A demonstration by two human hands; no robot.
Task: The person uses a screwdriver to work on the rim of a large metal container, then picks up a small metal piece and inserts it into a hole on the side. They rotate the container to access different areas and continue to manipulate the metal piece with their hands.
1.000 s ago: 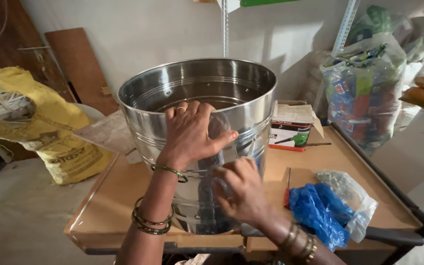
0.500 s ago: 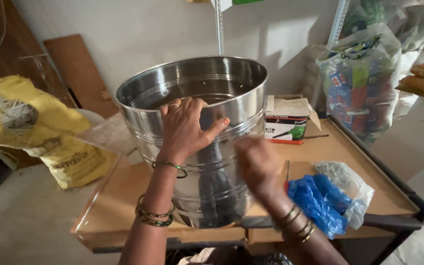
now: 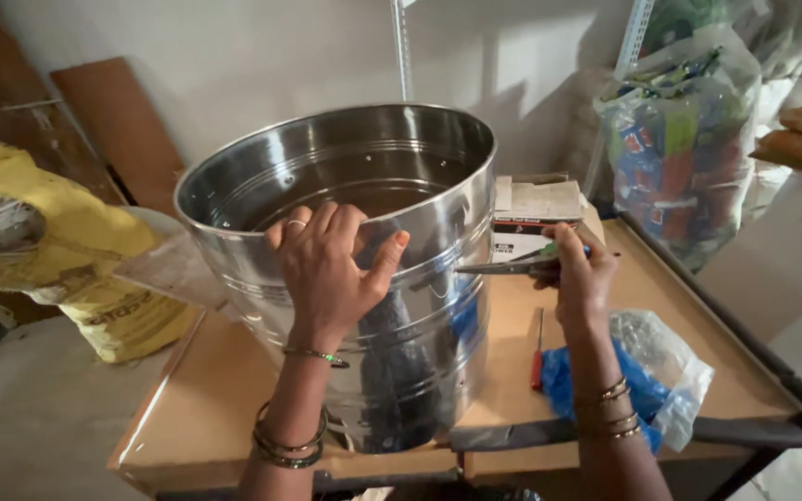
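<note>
The left hand [image 3: 331,269] lies flat, fingers spread, against the near wall of the large steel drum [image 3: 355,269], which stands near the table's [image 3: 197,408] front edge, towards its left side. The right hand [image 3: 579,278] is closed around a pair of pliers [image 3: 512,266], their tip touching the drum's right side. A red-handled screwdriver [image 3: 537,353] and a blue plastic bag [image 3: 642,371] lie by the front right corner.

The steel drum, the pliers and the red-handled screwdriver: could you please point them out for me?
steel drum [image 3: 438,232], head view, on its outer side wall.
pliers [image 3: 498,267], head view, on the metal jaws by the drum.
red-handled screwdriver [image 3: 537,366], head view, on the handle.
</note>
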